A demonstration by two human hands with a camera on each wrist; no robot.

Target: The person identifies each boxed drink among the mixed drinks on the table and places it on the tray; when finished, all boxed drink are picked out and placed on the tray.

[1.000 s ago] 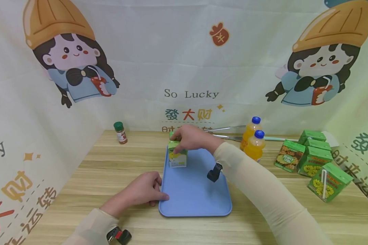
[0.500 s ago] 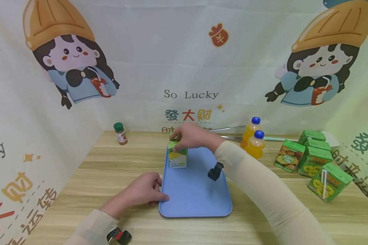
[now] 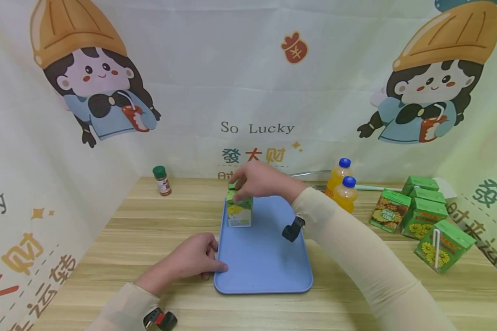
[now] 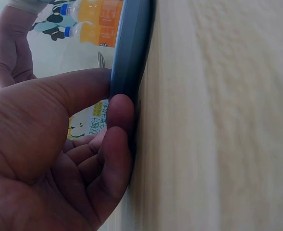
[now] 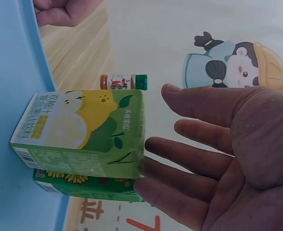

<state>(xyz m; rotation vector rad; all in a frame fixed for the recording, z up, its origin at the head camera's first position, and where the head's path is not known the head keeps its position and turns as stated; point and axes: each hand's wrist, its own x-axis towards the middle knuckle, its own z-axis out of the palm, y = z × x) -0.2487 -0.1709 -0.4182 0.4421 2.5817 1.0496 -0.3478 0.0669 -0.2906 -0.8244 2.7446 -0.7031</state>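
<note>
A blue tray [image 3: 265,257] lies on the table. At its near left edge my left hand [image 3: 194,257] pinches the rim, thumb above and fingers below; the left wrist view shows this hand [image 4: 59,130] around the tray's edge [image 4: 131,48]. A green-and-yellow juice carton [image 3: 239,217] stands upright at the tray's far left. Over its top is my right hand [image 3: 262,181]. In the right wrist view that hand [image 5: 227,149] has its fingers spread beside the carton's top [image 5: 83,130], not gripping it; a darker green carton [image 5: 93,187] stands directly behind.
Two orange drink bottles [image 3: 344,196] stand right of the tray, with metal utensils [image 3: 310,174] along the back. Several green cartons [image 3: 445,246] are at the far right. A small green-capped jar [image 3: 163,181] stands at the back left.
My right hand has risen slightly off the carton, its fingers loosening from the top. The left hand and the tray have kept their places.
</note>
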